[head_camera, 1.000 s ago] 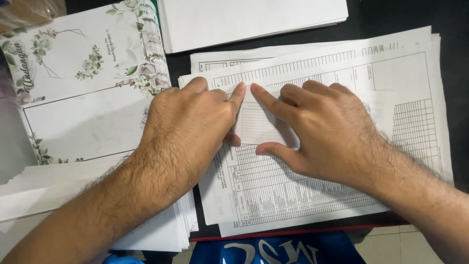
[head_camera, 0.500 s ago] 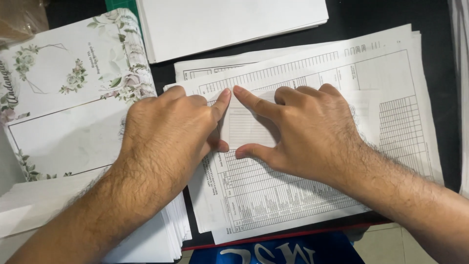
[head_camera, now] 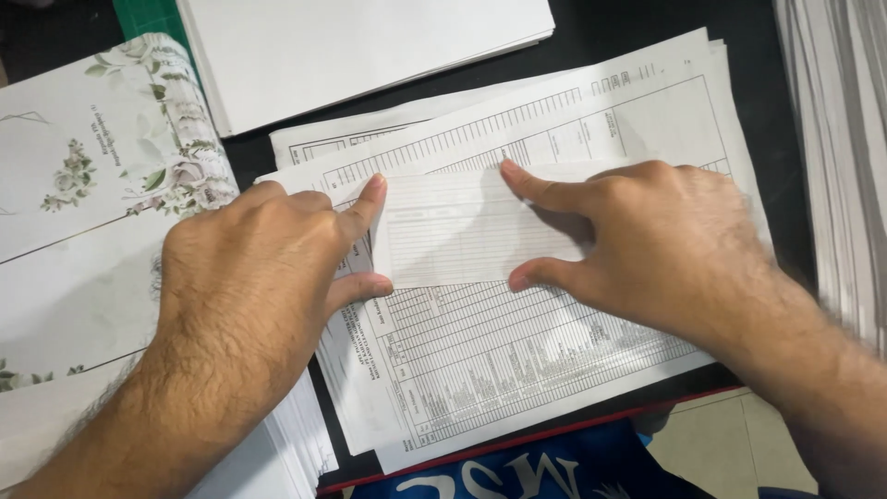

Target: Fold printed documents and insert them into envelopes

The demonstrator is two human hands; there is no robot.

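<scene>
A stack of printed table forms (head_camera: 517, 360) lies tilted on a dark table. On top of it rests a small folded slip of paper (head_camera: 457, 231). My left hand (head_camera: 254, 277) presses the slip's left edge with index finger and thumb. My right hand (head_camera: 661, 249) presses its right part, index finger on the top edge and thumb on the bottom edge. Both hands lie flat on the paper and grip nothing.
A floral-printed white card (head_camera: 111, 185) lies at the left over a pile of white sheets (head_camera: 277, 453). A blank white paper stack (head_camera: 370, 46) sits at the top. More paper edges (head_camera: 841, 166) stand at the right. Blue cloth (head_camera: 517, 471) shows below the table edge.
My hands have slid apart along the slip, the left one leftward and the right one rightward. The view has shifted, so the papers sit further left in the picture.
</scene>
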